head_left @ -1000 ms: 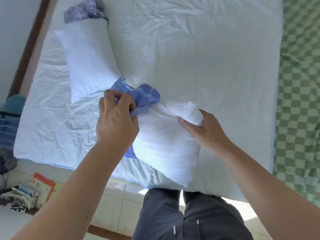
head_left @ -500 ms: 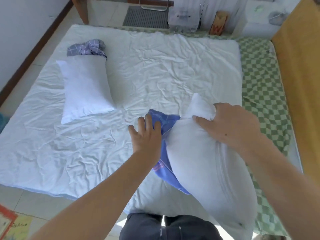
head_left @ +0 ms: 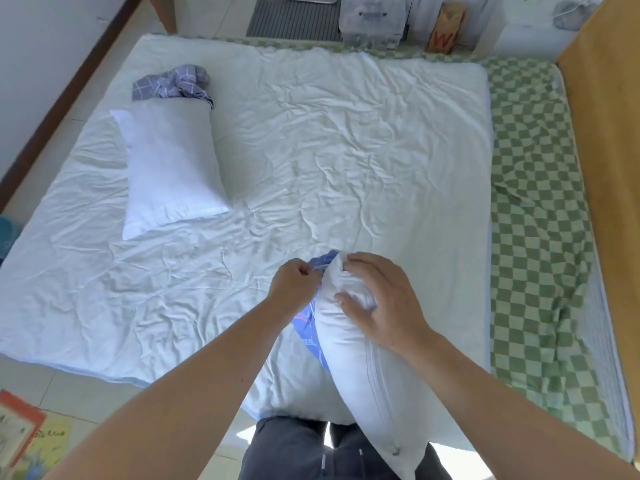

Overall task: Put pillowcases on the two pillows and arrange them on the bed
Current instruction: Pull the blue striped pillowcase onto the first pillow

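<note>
Wrinkled white sheet [head_left: 346, 140] covers most of the bed [head_left: 69, 278], with a green checkered cover [head_left: 540, 209] showing down the right side next to a wooden board [head_left: 602, 150]. Tiled floor [head_left: 79, 386] at the near edge, some papers or booklets [head_left: 24, 434] lying at the lower left.

Over on the far left of the bed there's a bare white pillow [head_left: 169, 171] lying flat, and a bunched grey checked pillowcase [head_left: 173, 84] touching its far end.

Closer in, near the foot edge, the second pillow [head_left: 360, 362] is held up at an angle, zipper seam facing the camera, its lower end down by the person's dark trousers [head_left: 294, 455]. Right hand [head_left: 377, 303] has its grip curled over the top end of that pillow, fingers digging into the stuffing. Left hand [head_left: 294, 285] is just beside it, pinching the edge of a blue pillowcase [head_left: 313, 327] between thumb and fingers. The blue fabric hangs along the pillow's left side, mostly hidden behind it, so I can't tell whether any of the pillow is inside.
</note>
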